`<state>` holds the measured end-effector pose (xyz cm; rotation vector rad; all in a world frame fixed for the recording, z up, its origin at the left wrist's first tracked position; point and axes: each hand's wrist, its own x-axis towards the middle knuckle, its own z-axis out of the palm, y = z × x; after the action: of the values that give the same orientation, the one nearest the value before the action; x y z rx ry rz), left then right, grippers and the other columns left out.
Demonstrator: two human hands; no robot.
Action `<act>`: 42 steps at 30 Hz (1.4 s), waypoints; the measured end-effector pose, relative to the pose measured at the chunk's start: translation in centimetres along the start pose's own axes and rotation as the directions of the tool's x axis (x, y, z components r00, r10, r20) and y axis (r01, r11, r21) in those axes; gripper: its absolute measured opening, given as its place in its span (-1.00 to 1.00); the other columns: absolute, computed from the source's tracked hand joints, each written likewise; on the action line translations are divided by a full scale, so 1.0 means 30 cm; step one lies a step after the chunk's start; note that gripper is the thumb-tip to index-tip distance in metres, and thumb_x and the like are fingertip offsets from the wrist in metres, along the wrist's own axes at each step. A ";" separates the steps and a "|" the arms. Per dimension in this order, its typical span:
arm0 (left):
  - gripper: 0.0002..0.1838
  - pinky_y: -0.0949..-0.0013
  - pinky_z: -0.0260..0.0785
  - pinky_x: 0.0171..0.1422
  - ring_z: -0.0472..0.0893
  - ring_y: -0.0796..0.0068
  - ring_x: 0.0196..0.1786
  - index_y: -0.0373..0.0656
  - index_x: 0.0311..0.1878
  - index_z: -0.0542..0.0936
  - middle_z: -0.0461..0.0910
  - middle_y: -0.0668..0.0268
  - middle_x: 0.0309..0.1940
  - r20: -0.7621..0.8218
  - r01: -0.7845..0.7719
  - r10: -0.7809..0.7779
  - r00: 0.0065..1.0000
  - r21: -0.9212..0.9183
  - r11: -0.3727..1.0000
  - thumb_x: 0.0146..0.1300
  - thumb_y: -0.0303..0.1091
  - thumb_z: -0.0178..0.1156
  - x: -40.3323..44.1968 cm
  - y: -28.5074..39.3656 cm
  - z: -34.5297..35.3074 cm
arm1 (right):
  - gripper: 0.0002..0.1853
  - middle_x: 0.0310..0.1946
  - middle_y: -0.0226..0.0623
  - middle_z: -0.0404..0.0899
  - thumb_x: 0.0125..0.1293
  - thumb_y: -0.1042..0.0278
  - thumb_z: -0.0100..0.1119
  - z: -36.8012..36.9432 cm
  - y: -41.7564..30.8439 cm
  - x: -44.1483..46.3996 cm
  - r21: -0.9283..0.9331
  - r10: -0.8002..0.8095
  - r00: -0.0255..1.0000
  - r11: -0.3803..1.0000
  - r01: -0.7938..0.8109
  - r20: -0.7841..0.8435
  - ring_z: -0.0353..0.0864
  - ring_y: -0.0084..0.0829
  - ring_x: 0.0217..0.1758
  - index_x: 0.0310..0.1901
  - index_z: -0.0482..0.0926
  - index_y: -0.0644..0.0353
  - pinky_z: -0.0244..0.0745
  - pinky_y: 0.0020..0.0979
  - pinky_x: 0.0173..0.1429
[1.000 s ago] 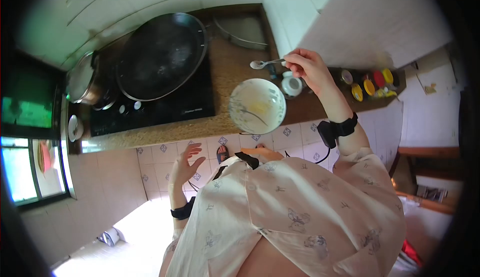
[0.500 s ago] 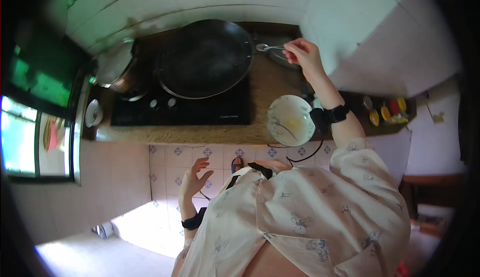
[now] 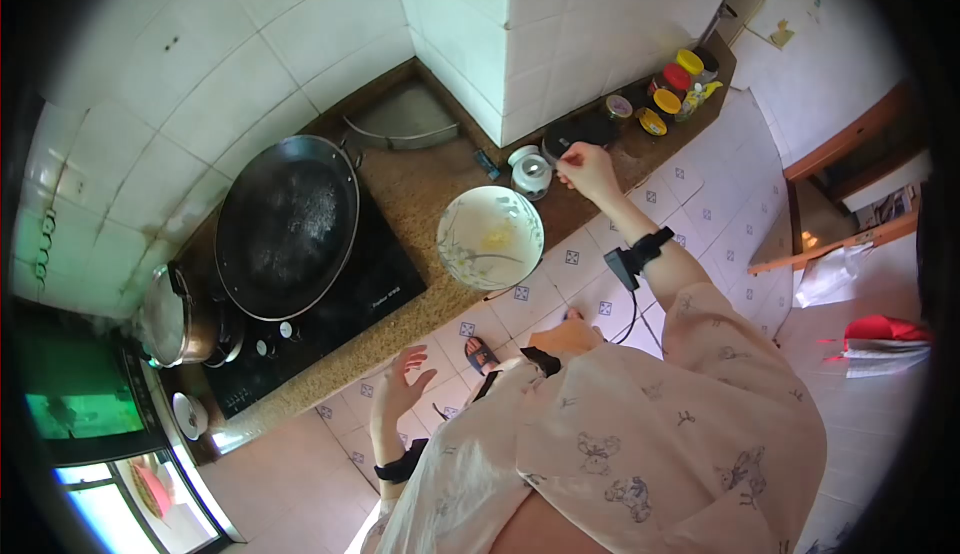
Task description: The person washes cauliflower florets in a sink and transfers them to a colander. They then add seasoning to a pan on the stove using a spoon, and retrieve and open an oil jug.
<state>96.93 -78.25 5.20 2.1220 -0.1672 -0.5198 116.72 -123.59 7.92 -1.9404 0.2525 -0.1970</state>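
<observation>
My right hand (image 3: 588, 172) is pinched on the handle of a small spoon, whose bowl is at the mouth of a white jar (image 3: 531, 174) on the counter. Beside the jar stands a patterned bowl (image 3: 490, 238) with a little yellowish stuff inside. My left hand (image 3: 404, 382) hangs in front of the counter's edge, fingers spread, holding nothing. On the black cooktop (image 3: 385, 284) rests a large dark wok (image 3: 287, 229), its inside marked with whitish patches.
A steaming metal pot (image 3: 178, 316) stands left of the wok, with a small white dish (image 3: 190, 416) near the counter's left end. Several lidded jars (image 3: 675, 78) line the right end. A clear curved lid (image 3: 405, 119) lies in the back corner.
My right hand has moved with the spoon from above the back of the counter to the white jar. The view has turned to the right. My left hand remains spread.
</observation>
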 end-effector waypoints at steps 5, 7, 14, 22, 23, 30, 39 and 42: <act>-0.49 0.31 0.38 0.15 0.60 0.44 0.03 -0.06 0.18 0.48 0.63 0.28 -0.07 0.135 -0.062 0.056 0.989 0.038 0.997 0.16 -0.28 0.37 0.107 0.160 0.119 | -0.78 -0.58 -0.26 0.62 0.21 0.37 0.33 0.047 0.115 0.077 0.064 -0.013 0.997 0.998 0.008 0.079 0.61 -0.55 -0.60 -0.27 0.58 0.38 0.48 -0.54 -0.54; -0.49 0.33 0.40 0.13 0.60 0.44 0.00 -0.11 0.18 0.48 0.63 0.27 -0.08 0.157 -0.116 0.103 0.982 0.078 0.990 0.17 -0.28 0.37 0.144 0.226 0.201 | -0.63 -0.59 -0.18 0.65 0.14 0.19 0.39 -0.008 0.059 0.034 -0.095 -0.069 0.996 0.993 0.075 0.064 0.63 -0.50 -0.60 -0.24 0.62 0.41 0.51 -0.45 -0.46; -0.50 0.33 0.42 0.12 0.61 0.38 -0.01 -0.14 0.16 0.47 0.65 0.23 -0.12 0.434 -0.145 0.124 0.892 0.015 0.989 0.16 -0.26 0.37 0.410 0.419 0.713 | -0.68 -0.67 -0.40 0.62 0.15 0.09 0.32 -0.701 0.276 -0.269 -0.114 -0.079 0.890 0.983 0.145 0.450 0.63 -0.53 -0.59 -0.58 0.60 0.15 0.47 -0.41 -0.45; -0.49 0.26 0.44 0.16 0.61 0.31 0.06 -0.08 0.18 0.47 0.63 0.19 -0.03 0.749 -0.390 0.152 0.645 0.151 0.908 0.20 -0.16 0.33 0.899 1.051 1.428 | -0.65 -0.57 -0.35 0.68 0.12 0.03 0.36 -1.665 1.126 -0.824 -0.240 0.558 0.827 0.813 -0.530 0.062 0.67 -0.52 -0.54 -0.51 0.66 0.19 0.55 -0.48 -0.37; -0.50 0.29 0.42 0.20 0.60 0.33 0.08 -0.09 0.18 0.47 0.62 0.22 -0.01 0.767 -0.436 0.147 0.625 0.187 0.880 0.20 -0.18 0.33 0.966 1.132 1.517 | -0.68 -0.54 -0.34 0.69 0.13 0.08 0.37 -1.759 1.194 -0.851 -0.442 0.454 0.891 0.803 -0.401 0.017 0.68 -0.51 -0.53 -0.47 0.66 0.20 0.56 -0.46 -0.37; -0.52 0.20 0.47 0.09 0.62 0.21 0.02 -0.05 0.12 0.50 0.65 0.17 -0.08 0.860 -0.646 0.337 0.382 -0.012 0.763 0.18 -0.07 0.30 1.478 1.558 2.252 | -0.76 -0.62 -0.26 0.60 0.17 0.28 0.35 -2.290 1.404 -0.741 0.487 0.823 0.460 0.567 -0.664 -0.332 0.58 -0.51 -0.61 -0.41 0.59 0.31 0.42 -0.51 -0.57; -0.76 0.24 0.45 -0.01 0.64 0.18 -0.11 -0.17 -0.16 0.60 0.66 0.20 -0.25 0.793 -0.726 0.535 0.291 -0.181 0.664 0.28 -0.19 0.21 1.966 2.421 2.896 | -0.86 -0.72 -0.43 0.44 0.05 0.43 0.31 -3.088 1.631 -0.370 0.561 0.780 0.343 0.619 -0.550 -0.524 0.40 -0.59 -0.71 -0.56 0.54 0.17 0.26 -0.53 -0.65; -0.77 0.25 0.46 -0.02 0.64 0.17 -0.11 -0.19 -0.20 0.60 0.67 0.19 -0.26 0.779 -0.712 0.519 0.352 -0.137 0.689 0.28 -0.20 0.21 2.173 2.609 3.033 | -0.89 -0.61 -0.37 0.52 0.08 0.40 0.31 -3.339 1.793 -0.160 0.539 0.752 0.379 0.654 -0.531 -0.539 0.48 -0.59 -0.64 -0.41 0.57 0.18 0.33 -0.60 -0.60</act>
<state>122.97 -212.32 4.70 1.6720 -1.5703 -0.9379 82.04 -231.22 -4.87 -1.2263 1.4553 -0.4516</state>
